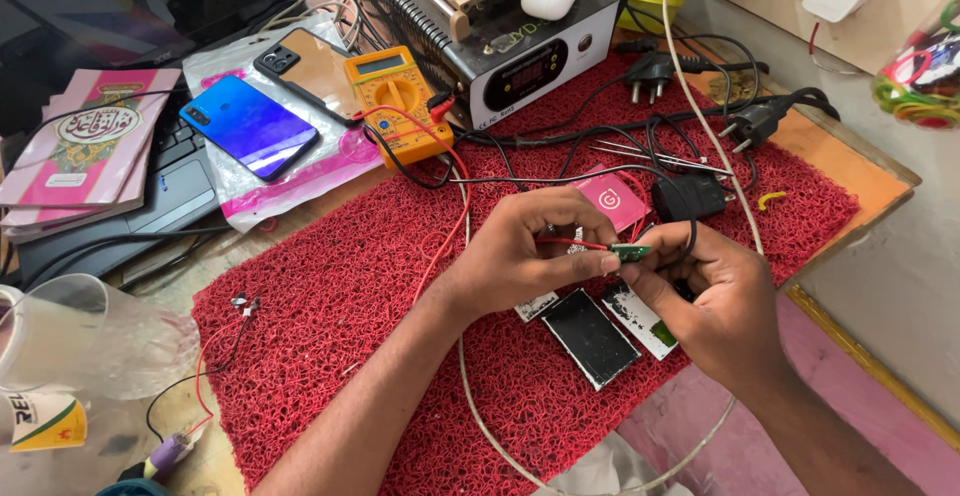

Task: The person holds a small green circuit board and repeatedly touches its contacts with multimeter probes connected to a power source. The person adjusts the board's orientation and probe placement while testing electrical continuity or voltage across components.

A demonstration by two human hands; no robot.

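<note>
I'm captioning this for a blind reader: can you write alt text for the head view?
Left hand and right hand pinch a small green circuit board with a red wire over a red mat. A yellow multimeter and blue phone lie behind.

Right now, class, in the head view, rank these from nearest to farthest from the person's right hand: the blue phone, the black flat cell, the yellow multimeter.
From the right hand:
1. Black flat cell, on the red mat just left of it.
2. Yellow multimeter, up the mat, to the left.
3. Blue phone, farther left, on plastic bags.
</note>
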